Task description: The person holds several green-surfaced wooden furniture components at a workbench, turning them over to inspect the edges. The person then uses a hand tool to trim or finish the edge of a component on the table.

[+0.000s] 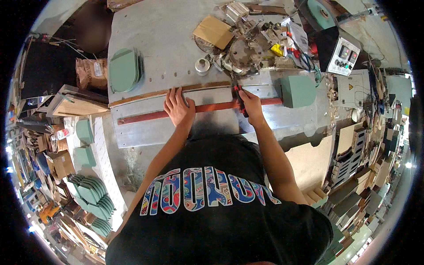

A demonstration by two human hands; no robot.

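A long, narrow red strip (145,116) lies across the metal table (154,137) in front of me. My left hand (179,107) rests over the strip with its fingers stretched out, their tips close to a brown strip (154,93) that runs along the table. My right hand (252,105) is closed around a black and red hand tool (240,100), held upright across the red strip. The tool's exact kind is hard to make out. To the right, a green curved panel (299,91) sits at the red strip's end.
Several green panels (125,70) are stacked at the back left. Cluttered machine parts (247,53), a cardboard piece (213,32) and a round metal knob (202,66) stand at the back. A control box (344,56) is at the right. More green panels (90,194) are stacked lower left.
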